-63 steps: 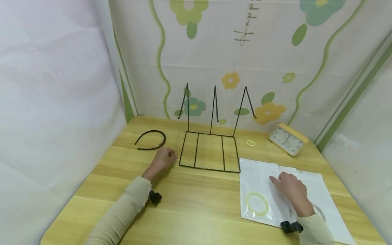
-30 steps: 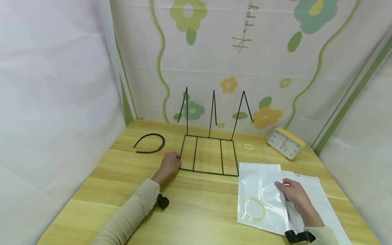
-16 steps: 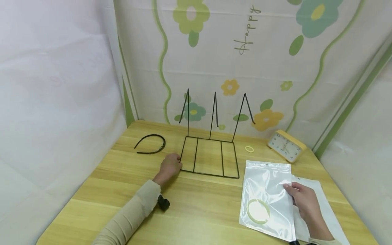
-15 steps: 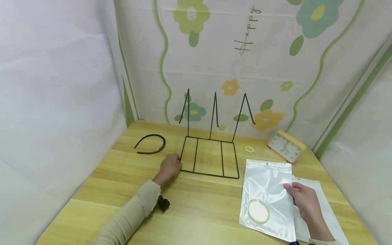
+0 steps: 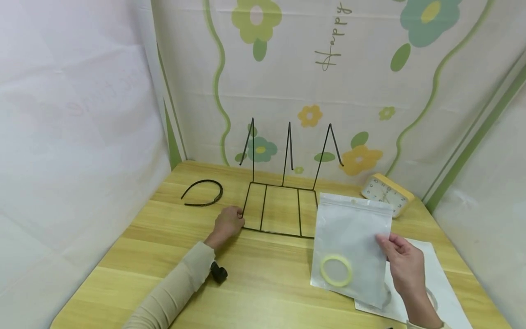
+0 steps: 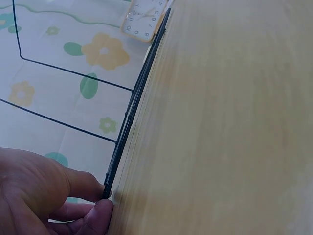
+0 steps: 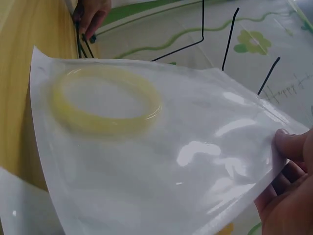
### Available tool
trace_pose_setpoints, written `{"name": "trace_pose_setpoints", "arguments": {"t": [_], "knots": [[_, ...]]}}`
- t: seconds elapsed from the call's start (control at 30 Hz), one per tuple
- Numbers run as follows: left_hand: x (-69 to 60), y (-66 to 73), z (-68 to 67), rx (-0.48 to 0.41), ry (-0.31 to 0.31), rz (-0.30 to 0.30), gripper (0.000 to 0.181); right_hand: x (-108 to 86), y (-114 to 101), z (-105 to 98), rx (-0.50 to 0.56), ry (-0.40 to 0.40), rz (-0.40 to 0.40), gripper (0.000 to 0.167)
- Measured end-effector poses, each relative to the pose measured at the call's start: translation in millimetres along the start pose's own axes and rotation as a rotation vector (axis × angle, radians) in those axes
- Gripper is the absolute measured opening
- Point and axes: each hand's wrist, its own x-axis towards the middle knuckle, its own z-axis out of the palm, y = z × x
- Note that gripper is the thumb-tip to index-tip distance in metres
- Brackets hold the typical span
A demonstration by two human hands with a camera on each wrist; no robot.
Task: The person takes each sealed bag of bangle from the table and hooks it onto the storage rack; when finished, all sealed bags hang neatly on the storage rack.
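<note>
Gripping white zip bag [image 5: 357,242] in right hand [image 5: 408,267], by its right edge, with thumb on front and fingers curled behind; held slanted over right part of table [image 5: 255,288], in front of white packets [image 5: 439,278]; cannot tell if touching packets at bottom edge; long axis running up-down in head view, leaning slightly right at top; pointing zip end with hang hole away toward wall cloth [image 5: 287,68], opposite end toward the person; showing yellow ring [image 5: 349,274] through front, in lower left part; overlapping right end of wire rack [image 5: 299,212] and a bit of clock [image 5: 380,188] in head view; cannot tell exact gap to rack.

Pinching near left corner of rack base between thumb and fingers of left hand [image 5: 228,223]; resting flat at base on table, long axis left to right, with three prongs rising at back and bent down toward front at tips.

Lying left of rack, beyond left hand: black headband [image 5: 221,189], pointing open end left; placed at back right: clock, turned face toward the person.
</note>
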Motion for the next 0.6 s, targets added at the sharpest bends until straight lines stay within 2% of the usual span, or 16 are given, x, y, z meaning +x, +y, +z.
{"name": "trace_pose_setpoints", "arguments": {"t": [0.2,0.43,0.6], "knots": [[0.3,-0.4,-0.4,-0.004,0.008,0.005,0.037,-7.4,-17.1,9.1,0.105,-0.047,-0.147,0.005],[1.2,-1.4,-0.6,-0.016,0.015,0.015,0.032,-4.5,-34.5,19.1,0.100,-0.073,-0.293,0.005],[0.8,-2.6,0.2,-0.042,0.016,0.022,0.020,-1.9,-42.0,28.6,0.138,-0.146,-0.370,0.007]]}}
